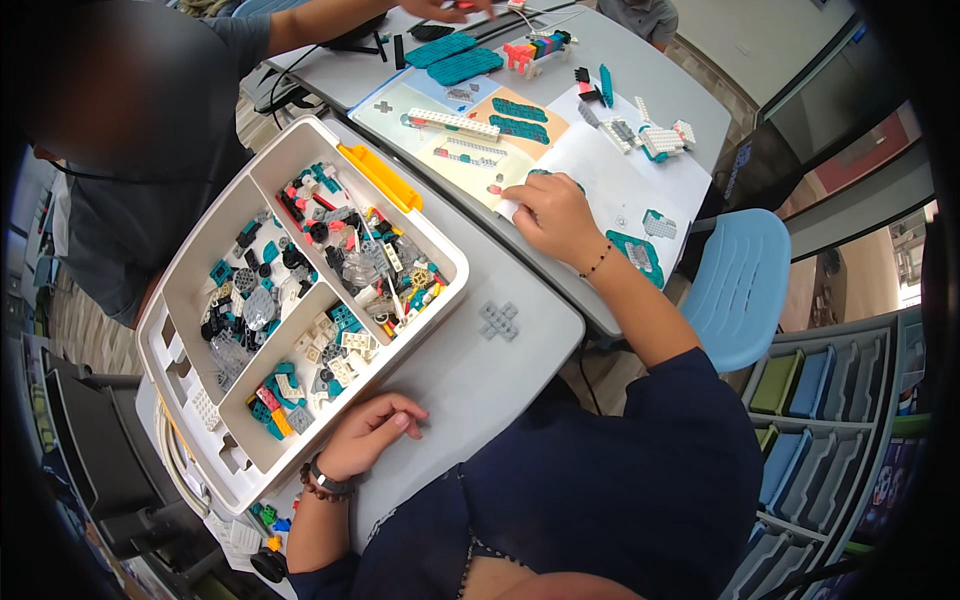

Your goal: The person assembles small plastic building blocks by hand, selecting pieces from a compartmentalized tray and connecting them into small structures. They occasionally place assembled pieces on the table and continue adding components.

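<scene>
My right hand (548,212) is on the open building booklet (585,160), its fingers curled down onto the page. Just past its knuckles shows a bit of teal; whether it is a brick or printing, and what the fingertips hold, I cannot make out. My left hand (375,432) rests on the grey table by the near corner of the white sorting tray (455,275). Its fingers are loosely curled together with nothing visible in them. A long white studded beam (453,124) lies across the booklet's left page. A grey cross-shaped plate assembly (498,320) lies on the table between my hands.
Mixed bricks fill the tray's compartments; a yellow clip (382,178) sits on its rim. Teal plates (465,66), a colourful brick build (537,52) and a white-grey build (655,138) lie beyond. Another person's arm (330,22) reaches across. A blue chair (738,290) stands right.
</scene>
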A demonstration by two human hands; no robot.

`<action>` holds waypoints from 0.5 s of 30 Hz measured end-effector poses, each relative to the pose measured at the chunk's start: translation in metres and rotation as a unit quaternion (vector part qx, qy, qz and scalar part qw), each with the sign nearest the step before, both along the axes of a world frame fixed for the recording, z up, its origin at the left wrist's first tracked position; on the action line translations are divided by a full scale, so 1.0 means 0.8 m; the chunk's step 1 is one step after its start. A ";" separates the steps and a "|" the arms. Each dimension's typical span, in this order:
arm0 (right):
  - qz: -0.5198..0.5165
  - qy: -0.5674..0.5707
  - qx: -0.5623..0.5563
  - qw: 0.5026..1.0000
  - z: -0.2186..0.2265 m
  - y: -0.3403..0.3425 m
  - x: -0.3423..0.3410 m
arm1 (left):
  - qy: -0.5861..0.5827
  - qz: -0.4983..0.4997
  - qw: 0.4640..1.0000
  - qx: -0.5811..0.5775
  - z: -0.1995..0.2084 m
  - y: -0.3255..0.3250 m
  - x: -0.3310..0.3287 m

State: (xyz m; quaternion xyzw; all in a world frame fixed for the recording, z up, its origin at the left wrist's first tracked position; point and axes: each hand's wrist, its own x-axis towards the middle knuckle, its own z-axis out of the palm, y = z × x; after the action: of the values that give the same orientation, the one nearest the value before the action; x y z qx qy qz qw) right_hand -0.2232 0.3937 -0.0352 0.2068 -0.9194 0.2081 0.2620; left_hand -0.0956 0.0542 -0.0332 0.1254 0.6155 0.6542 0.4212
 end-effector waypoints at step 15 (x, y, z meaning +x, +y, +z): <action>0.006 -0.007 0.001 1.000 0.002 -0.002 -0.001 | 0.020 -0.007 1.000 0.005 0.003 -0.001 0.000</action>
State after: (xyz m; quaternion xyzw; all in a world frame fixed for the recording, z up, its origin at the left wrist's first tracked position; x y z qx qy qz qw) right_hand -0.2237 0.3920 -0.0334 0.2112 -0.9202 0.2097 0.2542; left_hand -0.0959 0.0536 -0.0308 0.1451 0.6199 0.6514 0.4128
